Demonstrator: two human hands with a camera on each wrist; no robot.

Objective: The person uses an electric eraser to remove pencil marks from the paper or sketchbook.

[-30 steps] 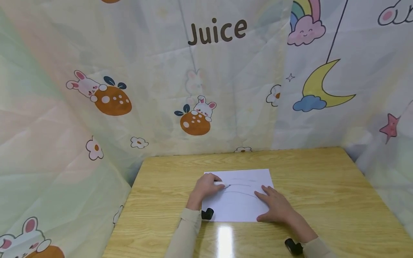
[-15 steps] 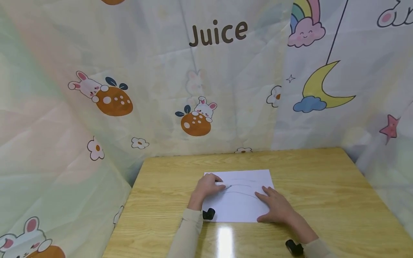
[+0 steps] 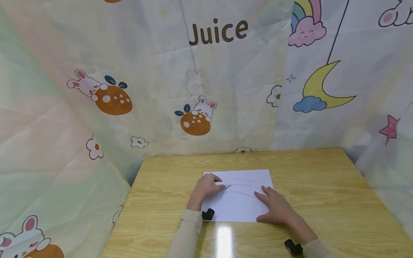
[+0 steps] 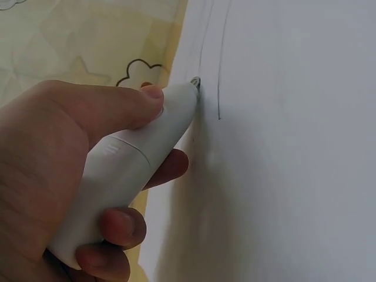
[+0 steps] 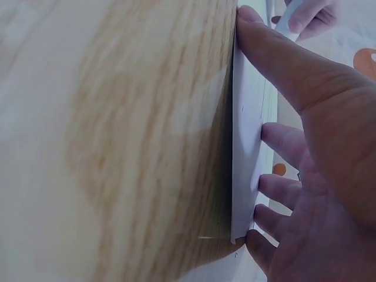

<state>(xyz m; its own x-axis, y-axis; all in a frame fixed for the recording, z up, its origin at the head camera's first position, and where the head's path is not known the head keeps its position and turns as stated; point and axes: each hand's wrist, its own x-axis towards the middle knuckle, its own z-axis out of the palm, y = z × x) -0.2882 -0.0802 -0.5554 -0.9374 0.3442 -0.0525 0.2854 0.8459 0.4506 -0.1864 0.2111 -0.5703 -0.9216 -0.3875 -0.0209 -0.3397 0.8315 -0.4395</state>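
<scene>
In the left wrist view, my left hand (image 4: 70,135) grips a thick white electric eraser (image 4: 126,155), pen-shaped with a small metal tip. My thumb lies along its top near the tip; other fingers curl under the body. The tip is at the end of a thin grey line on the white paper (image 3: 232,209). Several curved lines (image 3: 240,192) cross the sheet, the farthest one faint. At the sheet's right side, my right hand (image 3: 277,206) rests with fingers spread. In the right wrist view, its thumb and fingertips press along the paper's edge (image 5: 244,141).
The paper lies on a wood-grain table (image 3: 161,200). Cartoon-printed cloth (image 3: 155,82) hangs behind the table and at both sides. A black wrist device (image 3: 209,214) shows by the left wrist, another black device (image 3: 293,247) by the right.
</scene>
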